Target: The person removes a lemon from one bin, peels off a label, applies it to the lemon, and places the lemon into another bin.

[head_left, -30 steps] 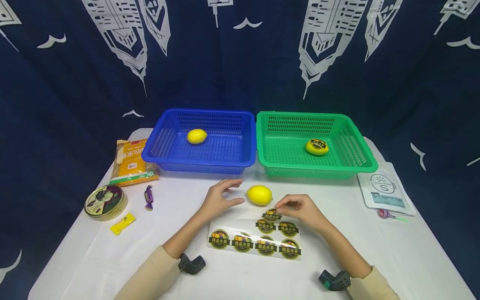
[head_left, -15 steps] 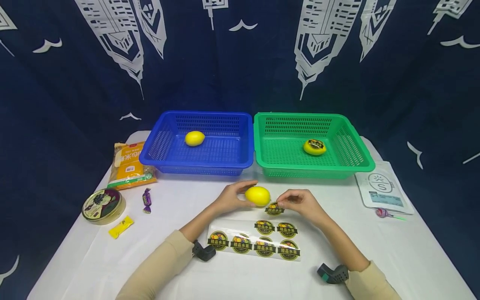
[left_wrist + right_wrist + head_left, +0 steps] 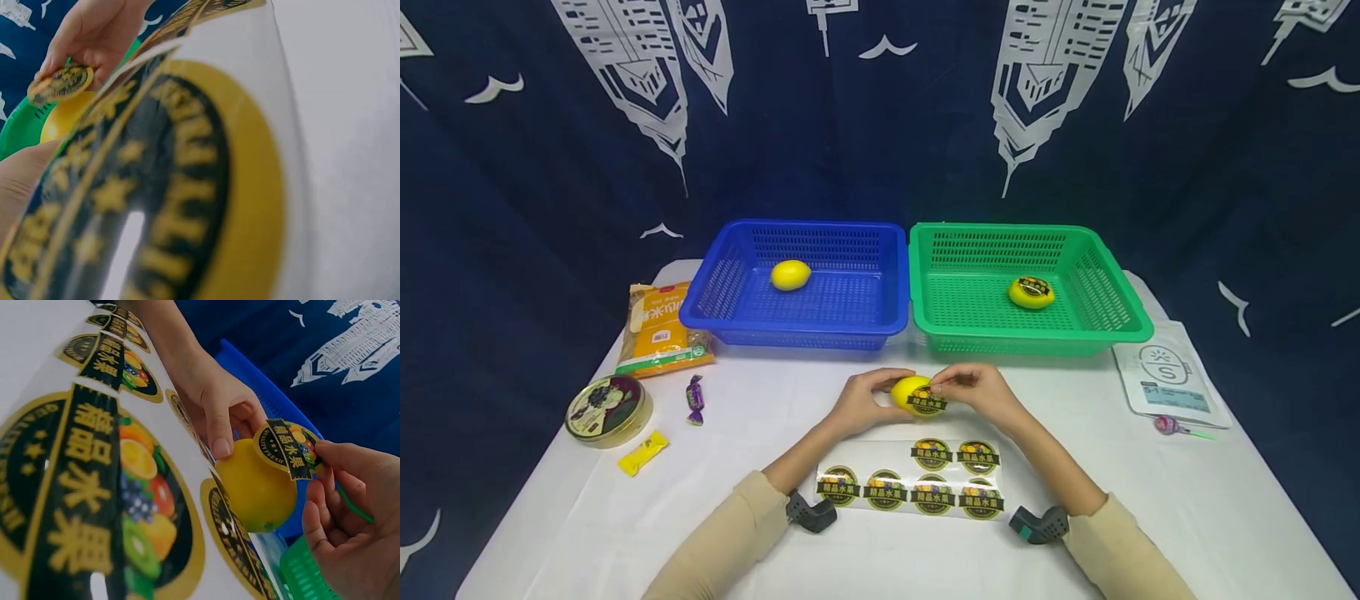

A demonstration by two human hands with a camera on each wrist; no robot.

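Observation:
My left hand (image 3: 863, 402) grips a yellow lemon (image 3: 904, 390) from its left side, thumb in front and fingers behind. Between thumb and fingertips, my right hand (image 3: 981, 392) pinches a round black-and-gold sticker (image 3: 927, 402), which overlaps the lemon's right side in the head view. The right wrist view shows that sticker (image 3: 289, 449) at the lemon (image 3: 257, 487), its picture side facing out. Just in front of both hands lies a clear sheet of stickers (image 3: 887, 454) with several labels on it. The left wrist view is mostly filled by a close sticker (image 3: 169, 187) from the sheet.
Behind the hands stand a blue basket (image 3: 797, 321) holding a lemon (image 3: 791, 275) and a green basket (image 3: 955, 325) holding a stickered lemon (image 3: 1032, 293). At left are a food bag (image 3: 662, 329), a round tin (image 3: 608, 410) and candies; at right, a white pouch (image 3: 1172, 375) and a lollipop (image 3: 1168, 425).
My left hand has reached right and taken hold of the lemon. The right hand has peeled the sticker off the sheet and carried it up and left onto the lemon.

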